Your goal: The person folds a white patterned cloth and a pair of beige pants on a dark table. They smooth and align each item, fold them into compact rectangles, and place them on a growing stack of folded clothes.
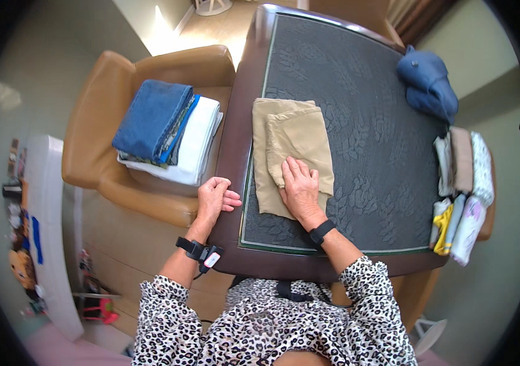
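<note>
Folded khaki trousers (296,137) lie at the left side of the dark patterned tabletop (369,151). My right hand (300,186) rests flat on their lower part, fingers pointing away from me, palm down. My left hand (217,196) is over the table's left wooden edge, left of the trousers and apart from them. Its fingers are loosely curled, and nothing shows in them.
A tan leather armchair (87,137) at the left bears folded blue jeans (154,116) and white cloths (196,146). Past the right table edge are rolled or folded garments (461,160) on a brown seat. A blue cloth item (427,82) lies at the far right corner.
</note>
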Action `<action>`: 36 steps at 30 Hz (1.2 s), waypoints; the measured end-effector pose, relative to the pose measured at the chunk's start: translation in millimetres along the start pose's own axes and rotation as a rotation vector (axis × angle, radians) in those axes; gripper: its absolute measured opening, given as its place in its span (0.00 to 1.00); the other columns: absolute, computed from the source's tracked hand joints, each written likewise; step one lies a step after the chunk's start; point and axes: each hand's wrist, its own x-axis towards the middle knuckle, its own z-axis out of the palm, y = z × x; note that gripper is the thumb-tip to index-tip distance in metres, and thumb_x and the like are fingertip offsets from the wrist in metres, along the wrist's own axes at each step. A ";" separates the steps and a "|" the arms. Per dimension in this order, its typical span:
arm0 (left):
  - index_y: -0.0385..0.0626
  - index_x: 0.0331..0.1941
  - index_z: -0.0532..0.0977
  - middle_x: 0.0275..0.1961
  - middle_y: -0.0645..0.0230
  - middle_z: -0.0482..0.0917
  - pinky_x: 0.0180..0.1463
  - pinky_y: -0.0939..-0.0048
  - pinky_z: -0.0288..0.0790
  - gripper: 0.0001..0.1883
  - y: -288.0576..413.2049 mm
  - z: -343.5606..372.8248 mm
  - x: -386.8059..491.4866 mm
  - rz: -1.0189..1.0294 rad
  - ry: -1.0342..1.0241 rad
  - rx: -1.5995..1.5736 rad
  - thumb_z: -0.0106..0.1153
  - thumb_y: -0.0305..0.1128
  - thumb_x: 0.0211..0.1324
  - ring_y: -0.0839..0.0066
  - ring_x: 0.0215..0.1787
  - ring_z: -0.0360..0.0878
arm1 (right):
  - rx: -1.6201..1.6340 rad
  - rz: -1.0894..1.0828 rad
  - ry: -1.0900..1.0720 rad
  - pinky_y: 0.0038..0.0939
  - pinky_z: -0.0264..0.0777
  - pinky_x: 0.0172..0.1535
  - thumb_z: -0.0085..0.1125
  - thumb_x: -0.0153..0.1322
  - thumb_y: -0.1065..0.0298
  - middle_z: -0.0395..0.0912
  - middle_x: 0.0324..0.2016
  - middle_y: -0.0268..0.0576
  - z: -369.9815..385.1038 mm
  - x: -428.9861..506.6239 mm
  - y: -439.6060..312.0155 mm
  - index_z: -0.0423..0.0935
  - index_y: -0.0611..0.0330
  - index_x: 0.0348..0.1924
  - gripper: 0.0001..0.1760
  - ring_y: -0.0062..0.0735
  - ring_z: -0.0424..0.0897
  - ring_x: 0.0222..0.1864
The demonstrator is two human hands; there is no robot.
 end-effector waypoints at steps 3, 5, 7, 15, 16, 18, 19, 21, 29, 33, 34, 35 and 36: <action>0.41 0.40 0.72 0.27 0.58 0.82 0.19 0.77 0.73 0.11 -2.7 1.8 -1.9 0.003 -0.024 -0.046 0.49 0.37 0.67 0.70 0.22 0.84 | 0.075 0.008 0.044 0.37 0.67 0.47 0.64 0.55 0.76 0.76 0.45 0.43 -2.2 9.8 5.0 0.76 0.60 0.45 0.23 0.41 0.74 0.48; 0.40 0.41 0.72 0.25 0.59 0.82 0.18 0.78 0.72 0.12 -4.4 3.8 -2.9 0.001 -0.021 -0.090 0.51 0.38 0.66 0.71 0.21 0.83 | 0.189 0.089 0.014 0.36 0.69 0.45 0.62 0.56 0.78 0.78 0.40 0.42 -7.4 20.9 10.6 0.78 0.59 0.43 0.20 0.43 0.76 0.44; 0.40 0.41 0.72 0.26 0.59 0.82 0.18 0.79 0.72 0.12 -3.9 3.4 -4.2 0.008 -0.031 -0.099 0.52 0.38 0.66 0.71 0.20 0.83 | 0.643 0.294 0.188 0.31 0.71 0.39 0.56 0.67 0.78 0.79 0.29 0.40 -22.4 25.7 24.1 0.78 0.62 0.36 0.05 0.35 0.77 0.32; 0.41 0.43 0.72 0.27 0.62 0.82 0.19 0.82 0.72 0.10 0.3 -5.4 -6.7 -0.011 -0.059 -0.031 0.49 0.36 0.67 0.74 0.21 0.83 | 1.114 1.282 0.477 0.30 0.81 0.32 0.53 0.74 0.69 0.81 0.39 0.45 -89.2 -36.6 188.9 0.74 0.65 0.48 0.12 0.31 0.82 0.36; 0.41 0.43 0.73 0.27 0.63 0.82 0.19 0.83 0.71 0.10 2.8 -6.1 -7.1 -0.022 -0.046 -0.024 0.49 0.36 0.67 0.75 0.21 0.82 | 1.200 1.222 0.445 0.29 0.81 0.30 0.53 0.74 0.69 0.81 0.37 0.44 -83.7 -47.7 199.9 0.74 0.65 0.47 0.11 0.29 0.82 0.34; 0.41 0.43 0.73 0.26 0.64 0.81 0.19 0.84 0.70 0.10 9.0 -3.0 -9.3 -0.057 -0.030 0.007 0.49 0.35 0.67 0.78 0.20 0.80 | 1.247 1.263 0.427 0.27 0.81 0.25 0.53 0.74 0.68 0.81 0.34 0.42 -76.3 -71.9 211.6 0.75 0.64 0.45 0.10 0.27 0.82 0.30; 0.40 0.43 0.73 0.26 0.65 0.81 0.19 0.84 0.69 0.10 13.1 1.1 -9.7 -0.014 -0.034 0.066 0.49 0.34 0.67 0.79 0.19 0.79 | 1.309 1.169 0.408 0.26 0.81 0.24 0.53 0.74 0.68 0.81 0.33 0.41 -73.5 -78.8 215.8 0.75 0.64 0.44 0.10 0.26 0.82 0.28; 0.37 0.43 0.74 0.26 0.66 0.80 0.19 0.85 0.67 0.10 24.3 13.4 -10.0 0.004 -0.012 0.205 0.50 0.33 0.67 0.82 0.18 0.76 | 1.332 1.105 0.394 0.25 0.81 0.24 0.53 0.74 0.68 0.80 0.30 0.40 -69.1 -82.9 221.6 0.75 0.64 0.42 0.09 0.24 0.80 0.25; 0.37 0.42 0.75 0.26 0.74 0.78 0.25 0.83 0.65 0.08 56.4 133.8 -0.4 0.393 -0.377 0.495 0.51 0.29 0.65 0.87 0.23 0.73 | 0.815 1.085 0.455 0.27 0.79 0.30 0.56 0.71 0.67 0.81 0.36 0.45 -98.0 -58.7 232.0 0.75 0.66 0.47 0.14 0.29 0.82 0.32; 0.37 0.48 0.75 0.24 0.66 0.79 0.27 0.74 0.68 0.13 64.7 179.5 21.2 0.656 -0.393 0.727 0.54 0.26 0.60 0.77 0.22 0.76 | 0.183 0.537 0.316 0.36 0.75 0.45 0.59 0.63 0.74 0.80 0.41 0.48 -106.5 -45.7 203.8 0.76 0.64 0.46 0.18 0.44 0.80 0.42; 0.38 0.49 0.75 0.24 0.62 0.79 0.28 0.71 0.69 0.14 65.9 186.5 24.7 0.715 -0.386 0.772 0.54 0.26 0.59 0.73 0.22 0.77 | 0.230 0.339 0.200 0.38 0.75 0.46 0.60 0.61 0.75 0.79 0.42 0.49 -98.5 -45.3 185.5 0.76 0.64 0.46 0.18 0.46 0.80 0.44; 0.39 0.51 0.75 0.24 0.59 0.79 0.29 0.67 0.70 0.16 67.1 193.9 27.2 0.757 -0.382 0.819 0.55 0.26 0.57 0.68 0.22 0.78 | 0.250 0.131 0.126 0.37 0.75 0.48 0.63 0.60 0.74 0.78 0.45 0.49 -91.2 -45.2 170.0 0.76 0.64 0.45 0.19 0.47 0.79 0.47; 0.41 0.50 0.76 0.24 0.56 0.79 0.31 0.63 0.71 0.16 68.2 200.9 29.2 0.799 -0.378 0.868 0.55 0.27 0.57 0.62 0.24 0.78 | 0.291 0.011 -0.053 0.38 0.71 0.55 0.66 0.59 0.71 0.74 0.52 0.51 -87.1 -48.0 158.5 0.73 0.63 0.50 0.26 0.48 0.75 0.55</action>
